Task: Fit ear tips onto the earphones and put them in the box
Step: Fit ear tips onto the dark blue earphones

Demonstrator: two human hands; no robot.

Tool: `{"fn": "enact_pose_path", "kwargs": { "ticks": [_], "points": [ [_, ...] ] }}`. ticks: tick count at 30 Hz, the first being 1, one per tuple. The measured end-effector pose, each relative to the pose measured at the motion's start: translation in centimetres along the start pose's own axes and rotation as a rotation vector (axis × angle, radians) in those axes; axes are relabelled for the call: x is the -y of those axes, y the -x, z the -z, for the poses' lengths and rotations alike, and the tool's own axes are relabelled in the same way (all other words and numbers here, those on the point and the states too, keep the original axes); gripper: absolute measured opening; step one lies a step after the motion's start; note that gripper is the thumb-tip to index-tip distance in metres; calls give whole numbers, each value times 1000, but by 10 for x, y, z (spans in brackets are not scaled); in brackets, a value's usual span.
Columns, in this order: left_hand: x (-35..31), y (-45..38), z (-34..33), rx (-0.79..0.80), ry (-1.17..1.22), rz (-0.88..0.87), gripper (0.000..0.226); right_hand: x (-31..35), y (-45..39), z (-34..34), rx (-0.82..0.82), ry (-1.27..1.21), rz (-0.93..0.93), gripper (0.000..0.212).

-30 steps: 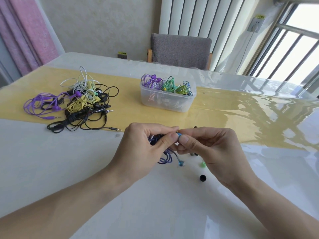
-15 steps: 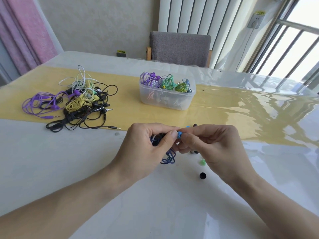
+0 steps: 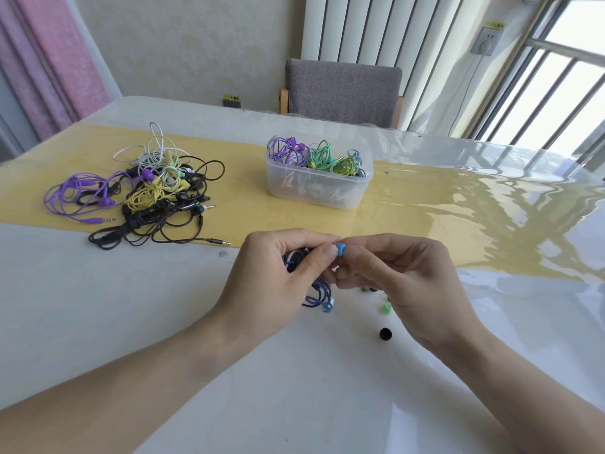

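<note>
We see the left hand [image 3: 275, 276] curled around a bundled dark blue earphone cord [image 3: 319, 294], while the right hand [image 3: 397, 280] pinches a blue ear tip [image 3: 340, 249] against it. The clear box [image 3: 319, 188] sits at twelve o'clock, the tangled earphone pile [image 3: 147, 194] at ten, and loose ear tips [image 3: 385, 333] lie at four.

Blue ear tip [image 3: 340, 249], yellow table runner [image 3: 248, 221]
</note>
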State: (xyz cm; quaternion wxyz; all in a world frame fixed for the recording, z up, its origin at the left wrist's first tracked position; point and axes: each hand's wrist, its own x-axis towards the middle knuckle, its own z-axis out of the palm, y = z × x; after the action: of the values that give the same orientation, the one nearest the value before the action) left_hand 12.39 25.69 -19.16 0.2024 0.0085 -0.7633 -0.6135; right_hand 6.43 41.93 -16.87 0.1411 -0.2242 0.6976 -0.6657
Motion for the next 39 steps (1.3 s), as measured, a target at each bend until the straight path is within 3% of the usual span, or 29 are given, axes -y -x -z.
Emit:
{"fn": "enact_pose_path", "kwargs": {
  "ticks": [4,25,29,34,39],
  "points": [
    [1,-2,1,-4,125,79,14,-3,-2,0,32,-63,5,16],
    [-1,1,-2,-16,189,153,9,-4,-2,-1,-33,-48,-45,12],
    [-1,2,-4,-10,183,154,10,-6,-2,0,-53,10,-40,12],
    [-4,3,-5,-11,192,171,30,-4,-1,-1,-57,95,-6,16],
    [-1,1,-3,-9,170,186,18,-2,2,-2,-35,154,27,16]
  ]
}}
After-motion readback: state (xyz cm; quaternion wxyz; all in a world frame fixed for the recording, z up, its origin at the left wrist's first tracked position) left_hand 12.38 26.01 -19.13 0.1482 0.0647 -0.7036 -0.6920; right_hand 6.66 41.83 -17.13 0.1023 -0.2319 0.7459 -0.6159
